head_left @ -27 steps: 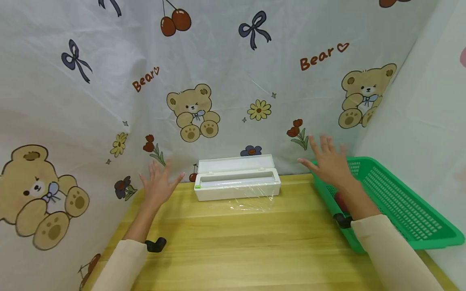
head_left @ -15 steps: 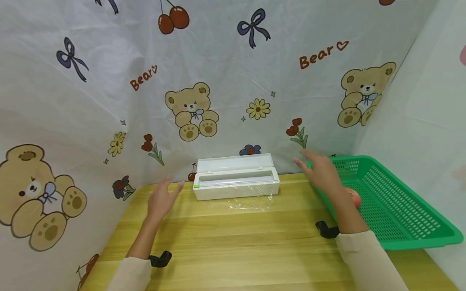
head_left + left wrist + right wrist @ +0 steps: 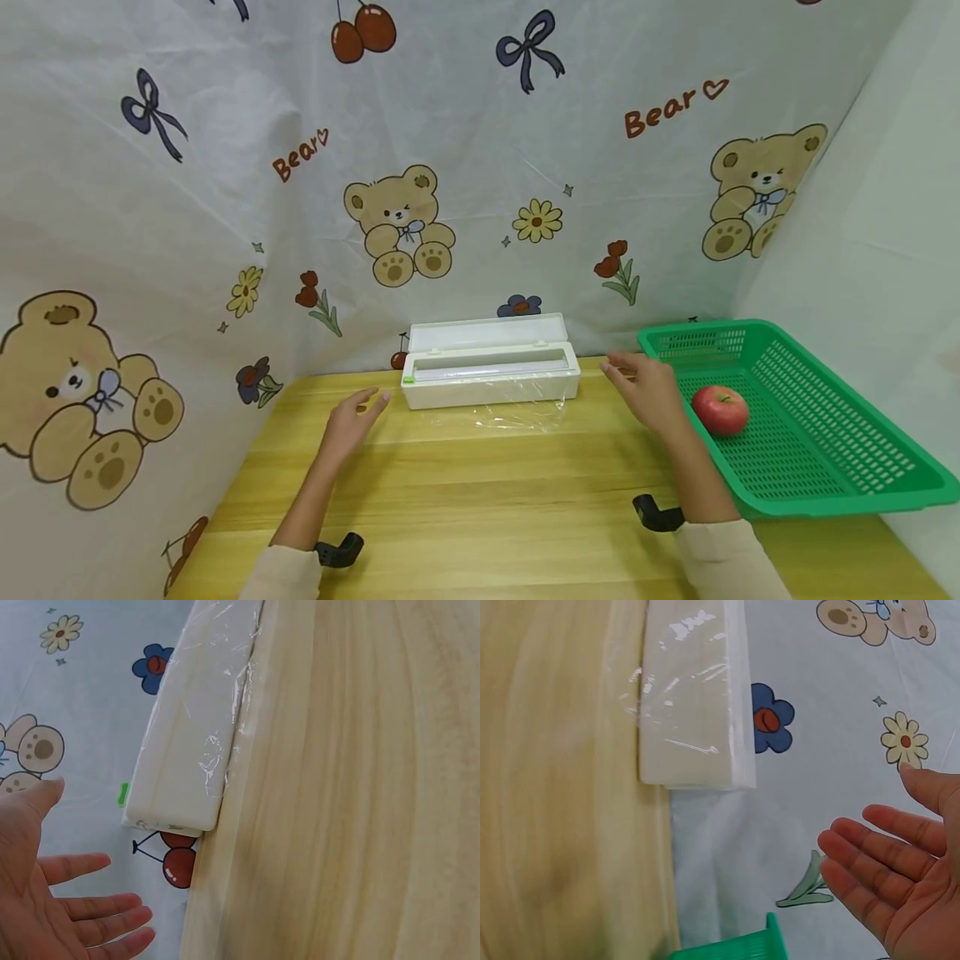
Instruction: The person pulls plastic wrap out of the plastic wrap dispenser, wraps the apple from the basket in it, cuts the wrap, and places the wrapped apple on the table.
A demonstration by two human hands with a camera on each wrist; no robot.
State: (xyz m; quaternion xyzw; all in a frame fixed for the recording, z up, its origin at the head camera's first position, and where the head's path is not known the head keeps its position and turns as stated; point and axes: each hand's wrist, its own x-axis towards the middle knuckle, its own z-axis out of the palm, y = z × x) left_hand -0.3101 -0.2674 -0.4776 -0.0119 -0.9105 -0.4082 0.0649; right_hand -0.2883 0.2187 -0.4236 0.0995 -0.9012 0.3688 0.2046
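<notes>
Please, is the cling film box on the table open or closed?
Open. On the cling film box, the lid is tilted back, and the roll shows inside.

From my remote end I can't pin the room type; reads as a small tabletop recording booth with home/kitchen stuff. Wood-grain table [image 3: 480, 500] right up against a creased printed sheet [image 3: 450, 108], cartoon bears [image 3: 400, 225] and "Bear" lettering [image 3: 660, 110], nursery-style. Pale side sheet [image 3: 885, 208] closes off the right. Kitchen cues: white film box [image 3: 480, 393], clear film [image 3: 555, 414], green basket [image 3: 832, 506], red apple [image 3: 720, 411]. Recording cue: black wrist devices [image 3: 341, 551].
</notes>
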